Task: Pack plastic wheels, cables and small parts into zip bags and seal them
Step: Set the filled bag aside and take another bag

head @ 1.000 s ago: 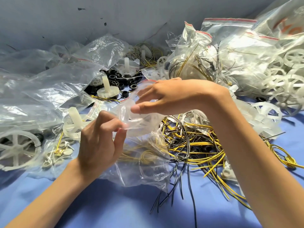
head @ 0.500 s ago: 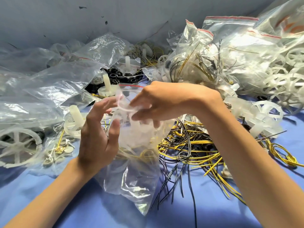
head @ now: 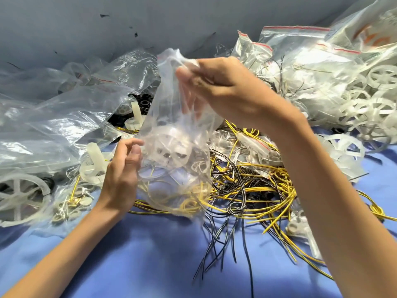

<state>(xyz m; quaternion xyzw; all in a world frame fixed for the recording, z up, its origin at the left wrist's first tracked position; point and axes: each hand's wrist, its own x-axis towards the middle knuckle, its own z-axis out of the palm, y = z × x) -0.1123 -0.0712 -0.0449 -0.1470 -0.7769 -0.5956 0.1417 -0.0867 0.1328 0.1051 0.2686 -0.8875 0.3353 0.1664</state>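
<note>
We have hoisted the clear plastic zip bag (head: 171,117) off the blue cloth-covered worktop (head: 150,254). A second ago it lay low between both hands with its mouth being worked; now it hangs upright from the right hand (head: 225,93), which has risen and pinches the gathered film at the bag's top. The left hand (head: 122,175) has dropped from the mouth to the bag's lower flank. Its fingers are loosely curled against the film, and blur keeps us from telling whether they grip it or merely touch.

We read the lift as a shake-down that lets the contents drop clear of the mouth before the zip is pressed. Sealing looks like the step still to come.

The bag is thin, creased and see-through, its top crumpled under the right hand's fingers. A pale white plastic wheel piece (head: 171,147) sits midway down inside. Yellow wire shows through the lower part, though we cannot say whether it lies inside or behind.

Below the right wrist sprawls the tangle of yellow and black cables (head: 253,181). Beyond the right hand, filled red-striped zip bags (head: 300,61) are heaped.
</note>
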